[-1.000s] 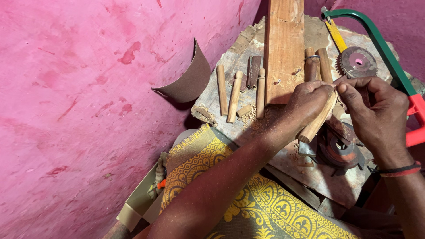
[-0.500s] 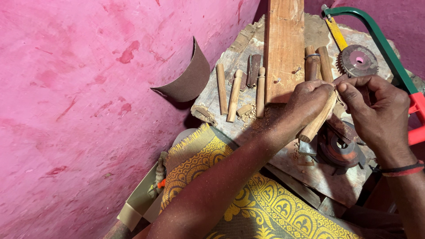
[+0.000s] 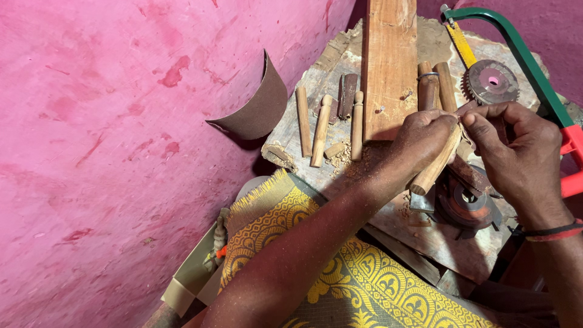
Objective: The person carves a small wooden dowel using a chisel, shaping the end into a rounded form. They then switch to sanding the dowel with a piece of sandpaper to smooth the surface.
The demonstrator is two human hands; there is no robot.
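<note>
My left hand (image 3: 422,141) grips a round wooden dowel (image 3: 431,171), which slants down toward me over the work board (image 3: 291,143). My right hand (image 3: 516,155) pinches the dowel's upper end, with a small scrap of brown sandpaper between finger and thumb. Under the dowel lies a rusty round metal tool (image 3: 464,203). Sawdust dusts my left forearm.
Three turned wooden pegs (image 3: 320,130) and a dark block lie on the board beside a long plank (image 3: 388,67). A curled sandpaper sheet (image 3: 255,109) leans at the pink wall. A green-framed hacksaw (image 3: 528,61) and a toothed disc (image 3: 492,81) sit at the right. Yellow patterned cloth (image 3: 340,279) covers my lap.
Both hands stay on the dowel; my fingers shift slightly at its upper end. Nothing else has moved.
</note>
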